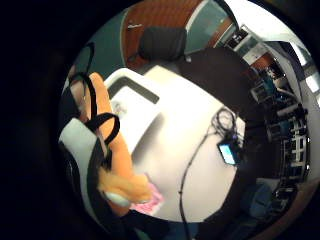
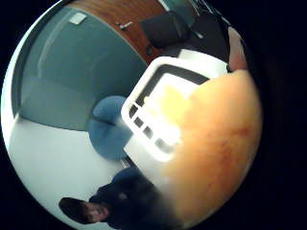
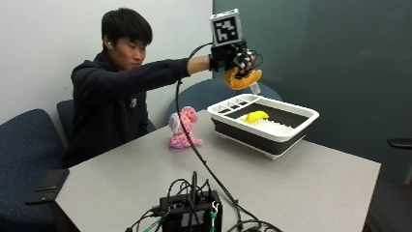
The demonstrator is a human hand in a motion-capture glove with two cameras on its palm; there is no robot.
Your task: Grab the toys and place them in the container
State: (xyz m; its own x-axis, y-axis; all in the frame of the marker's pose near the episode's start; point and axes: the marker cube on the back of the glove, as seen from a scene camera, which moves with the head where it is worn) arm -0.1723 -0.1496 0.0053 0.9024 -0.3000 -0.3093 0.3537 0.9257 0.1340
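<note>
In the outside view my gloved right hand (image 3: 235,59) is raised above the near end of the container (image 3: 265,130), gripping an orange plush toy (image 3: 242,79) that hangs below the palm. The container is a white-rimmed, dark-walled rack tub on the grey table (image 3: 309,179); a yellow toy (image 3: 256,116) lies inside it. A pink plush toy (image 3: 183,128) stands on the table to the container's left. In the thumb side palm view the orange toy (image 2: 220,143) fills much of the picture beside the container (image 2: 144,120) with the yellow toy (image 2: 168,103). The little finger side view shows the orange toy (image 1: 117,150) and the pink toy (image 1: 152,200).
A black electronics box (image 3: 190,212) with cables sits at the table's near edge, and a cable runs from it up to my hand. A dark phone (image 3: 48,180) lies on a blue chair at the left. Another blue chair (image 3: 212,94) stands behind the container.
</note>
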